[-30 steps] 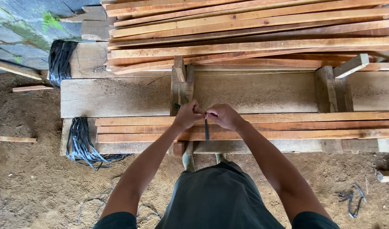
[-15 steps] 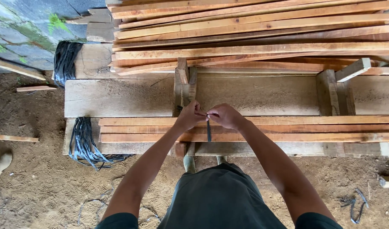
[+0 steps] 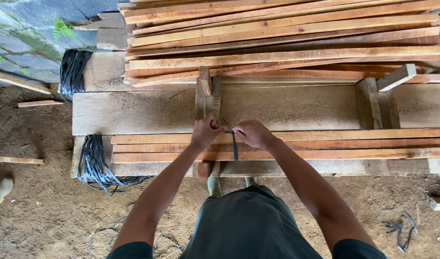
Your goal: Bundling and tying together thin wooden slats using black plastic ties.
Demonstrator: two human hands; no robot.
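My left hand point(image 3: 206, 131) and my right hand point(image 3: 251, 134) meet over a bundle of thin wooden slats point(image 3: 325, 144) lying on a wide plank bench point(image 3: 133, 112). Both hands pinch a black strap point(image 3: 235, 146) that runs around the slats; its loose end hangs down over the front of the bundle between my hands. An upright wooden block point(image 3: 208, 93) stands just behind my left hand.
A large pile of long slats point(image 3: 277, 33) lies at the back. Bunches of black straps hang at the bench's left end point(image 3: 97, 165) and behind it point(image 3: 73, 69). A second wooden upright point(image 3: 376, 103) stands to the right. Sandy ground with strap scraps point(image 3: 402, 230) lies below.
My hands have stayed at the strap with only small finger movements. The camera view has shifted slightly, so the bench sits a little further right and lower.
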